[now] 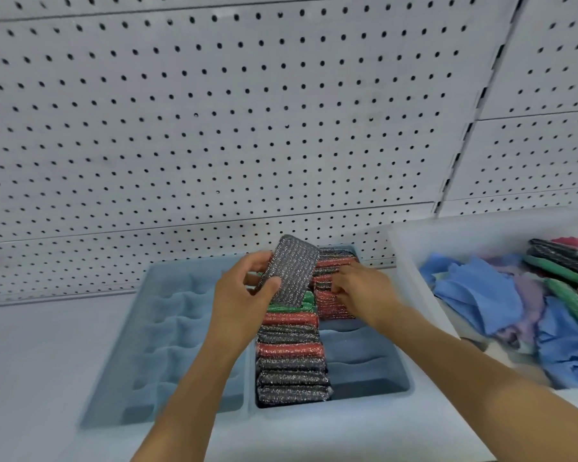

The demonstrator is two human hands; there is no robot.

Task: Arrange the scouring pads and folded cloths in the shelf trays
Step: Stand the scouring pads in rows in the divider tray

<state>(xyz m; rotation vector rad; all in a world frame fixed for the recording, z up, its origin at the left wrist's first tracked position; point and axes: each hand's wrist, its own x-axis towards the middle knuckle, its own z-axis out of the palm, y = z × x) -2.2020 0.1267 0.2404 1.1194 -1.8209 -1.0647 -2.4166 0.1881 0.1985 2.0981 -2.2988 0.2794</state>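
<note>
A grey pegboard wall backs a pale shelf. A silver scouring pad (289,271), likely light and springy, best held by its edges, is pinched upright in the left hand (244,296) above the blue tray (374,411). The right hand (361,291), fingers curled, presses the filed pads (292,358). Blue cloths (477,291) lie nearby.

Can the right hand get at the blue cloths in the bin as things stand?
Probably yes: the right hand rests on the red pads, holding nothing visible, and the blue cloths lie uncovered in the open bin beside it.
</note>
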